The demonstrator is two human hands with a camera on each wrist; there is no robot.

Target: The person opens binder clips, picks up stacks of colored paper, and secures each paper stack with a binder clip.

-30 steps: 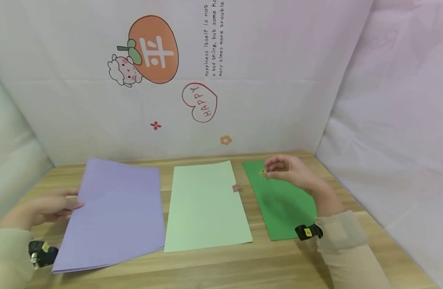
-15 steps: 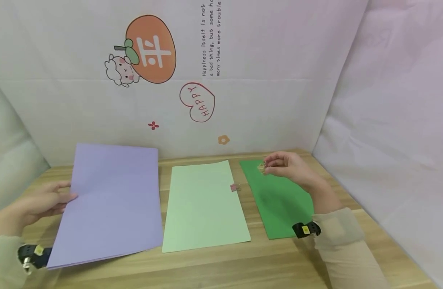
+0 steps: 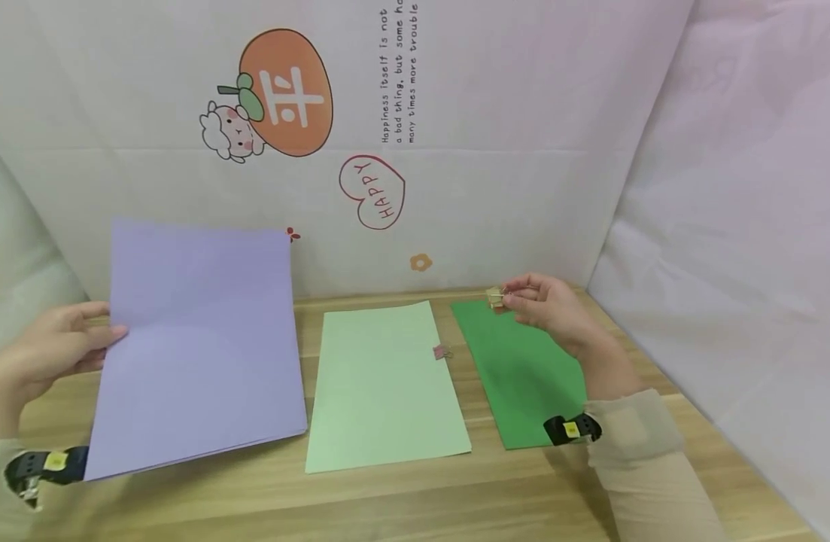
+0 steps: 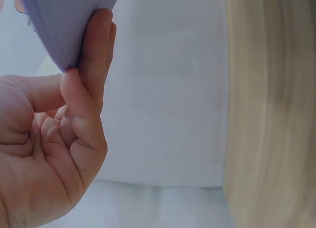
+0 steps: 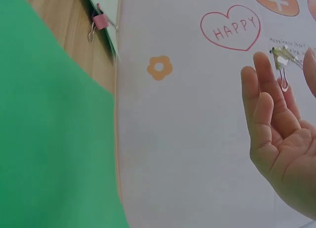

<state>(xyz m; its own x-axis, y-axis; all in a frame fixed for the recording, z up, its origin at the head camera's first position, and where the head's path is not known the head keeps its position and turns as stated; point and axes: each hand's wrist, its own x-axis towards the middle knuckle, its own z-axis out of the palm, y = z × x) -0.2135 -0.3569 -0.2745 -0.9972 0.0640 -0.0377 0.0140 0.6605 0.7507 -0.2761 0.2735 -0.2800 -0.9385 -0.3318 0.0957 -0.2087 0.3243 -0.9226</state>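
Note:
My left hand (image 3: 59, 346) pinches the left edge of a stack of purple paper (image 3: 201, 339), raised and tilted above the table. In the left wrist view the thumb and fingers clasp the purple sheets (image 4: 69, 25) at their edge. Over the far end of the green paper (image 3: 530, 376), my right hand (image 3: 550, 312) holds a yellow binder clip (image 3: 494, 298) between thumb and fingers. The right wrist view shows that yellow clip (image 5: 282, 57) with its wire handle by the fingers. Between the hands lies light green paper (image 3: 387, 391), a pink binder clip (image 3: 441, 351) on its right edge.
A wooden table (image 3: 360, 504) carries the papers. White printed cloth (image 3: 496, 188) stands behind it, and more cloth (image 3: 746, 263) closes off the right side. Each wrist wears a black strap with a camera mount.
My left hand has lifted the purple paper higher and slightly left, up in front of the back cloth. My right hand has risen a little with the yellow clip.

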